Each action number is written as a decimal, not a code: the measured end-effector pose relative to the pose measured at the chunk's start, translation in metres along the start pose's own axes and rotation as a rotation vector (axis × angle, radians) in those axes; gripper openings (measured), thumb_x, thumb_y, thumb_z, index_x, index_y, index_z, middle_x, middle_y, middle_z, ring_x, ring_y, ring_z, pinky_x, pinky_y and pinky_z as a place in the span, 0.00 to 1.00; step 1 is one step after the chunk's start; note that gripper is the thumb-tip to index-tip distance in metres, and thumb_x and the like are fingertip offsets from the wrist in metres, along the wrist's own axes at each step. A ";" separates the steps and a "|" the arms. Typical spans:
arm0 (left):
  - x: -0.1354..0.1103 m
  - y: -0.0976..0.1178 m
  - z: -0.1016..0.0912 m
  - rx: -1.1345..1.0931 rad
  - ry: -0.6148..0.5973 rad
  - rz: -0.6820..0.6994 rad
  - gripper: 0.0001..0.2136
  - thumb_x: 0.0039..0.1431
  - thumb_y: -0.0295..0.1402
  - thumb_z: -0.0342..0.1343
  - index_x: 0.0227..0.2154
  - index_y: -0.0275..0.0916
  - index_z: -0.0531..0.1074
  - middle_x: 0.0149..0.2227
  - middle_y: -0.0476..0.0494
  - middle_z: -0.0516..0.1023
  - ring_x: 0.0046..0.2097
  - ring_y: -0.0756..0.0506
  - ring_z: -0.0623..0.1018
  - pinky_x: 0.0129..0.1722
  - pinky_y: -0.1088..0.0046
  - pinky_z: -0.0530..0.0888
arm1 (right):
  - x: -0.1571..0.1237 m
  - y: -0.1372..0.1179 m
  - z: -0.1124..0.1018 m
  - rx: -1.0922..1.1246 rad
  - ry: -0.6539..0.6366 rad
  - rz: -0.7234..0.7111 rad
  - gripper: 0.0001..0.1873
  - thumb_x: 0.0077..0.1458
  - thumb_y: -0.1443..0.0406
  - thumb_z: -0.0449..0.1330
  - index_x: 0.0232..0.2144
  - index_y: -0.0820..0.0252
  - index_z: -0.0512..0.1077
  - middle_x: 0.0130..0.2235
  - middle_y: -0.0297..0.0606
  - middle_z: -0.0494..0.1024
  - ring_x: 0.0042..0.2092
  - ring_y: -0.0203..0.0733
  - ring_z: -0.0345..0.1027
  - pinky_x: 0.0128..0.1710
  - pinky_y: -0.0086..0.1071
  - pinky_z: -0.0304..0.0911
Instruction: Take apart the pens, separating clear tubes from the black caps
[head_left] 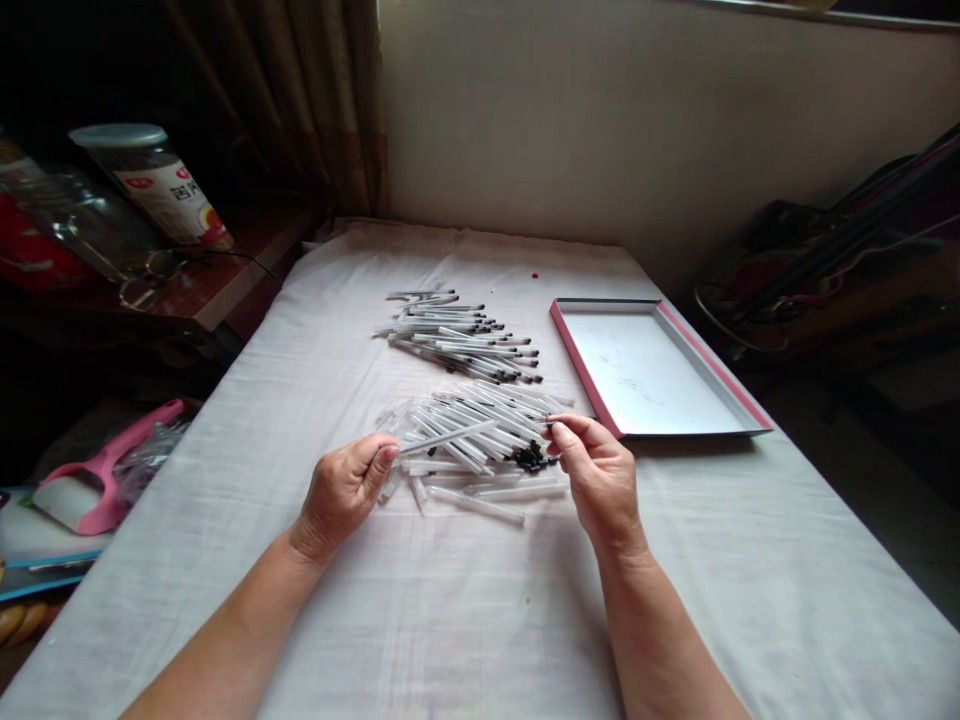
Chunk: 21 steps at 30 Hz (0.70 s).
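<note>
My left hand [346, 490] pinches one end of a clear plastic pen tube [450, 436], which slants up and to the right over a loose pile of clear tubes [480, 425]. My right hand [592, 470] is closed in a pinch at the right edge of that pile, just above a small heap of black caps [531, 458]; what its fingertips hold is too small to name. Farther back lies a second pile of tubes fitted with black tips [461, 338].
A white cloth [450, 620] covers the table. A shallow box lid with a pink rim [660, 372] lies at the right. On the left are a dark shelf with jars [161, 185] and a pink-handled tool [105, 480]. Bags sit at the far right.
</note>
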<state>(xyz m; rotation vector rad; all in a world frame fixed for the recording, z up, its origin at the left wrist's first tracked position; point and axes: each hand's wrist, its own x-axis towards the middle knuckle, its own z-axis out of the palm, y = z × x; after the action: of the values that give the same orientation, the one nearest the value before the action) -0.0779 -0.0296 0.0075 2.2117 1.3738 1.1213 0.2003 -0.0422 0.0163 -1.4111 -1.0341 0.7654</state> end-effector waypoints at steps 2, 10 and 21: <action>0.000 0.000 0.000 -0.015 -0.014 -0.019 0.16 0.67 0.41 0.47 0.31 0.37 0.75 0.22 0.48 0.76 0.22 0.51 0.74 0.24 0.78 0.69 | 0.005 0.005 -0.006 -0.131 0.010 -0.033 0.14 0.51 0.55 0.62 0.33 0.60 0.78 0.31 0.40 0.82 0.30 0.41 0.73 0.31 0.34 0.69; -0.001 0.000 0.001 -0.011 -0.051 0.023 0.15 0.67 0.39 0.48 0.32 0.38 0.75 0.23 0.49 0.77 0.23 0.51 0.74 0.26 0.79 0.70 | 0.002 0.008 -0.004 -0.528 -0.084 -0.222 0.14 0.51 0.60 0.57 0.35 0.57 0.80 0.35 0.40 0.82 0.30 0.41 0.73 0.36 0.35 0.68; -0.001 0.002 0.002 -0.019 -0.076 0.068 0.14 0.67 0.38 0.47 0.32 0.37 0.74 0.26 0.48 0.78 0.26 0.51 0.76 0.28 0.79 0.72 | -0.007 -0.001 0.004 -0.121 -0.262 -0.063 0.16 0.54 0.56 0.60 0.37 0.60 0.79 0.35 0.42 0.82 0.36 0.43 0.76 0.33 0.33 0.70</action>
<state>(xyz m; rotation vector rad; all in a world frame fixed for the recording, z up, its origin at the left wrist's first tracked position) -0.0753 -0.0316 0.0072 2.2790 1.2611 1.0566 0.1937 -0.0466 0.0164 -1.3975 -1.3404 0.8688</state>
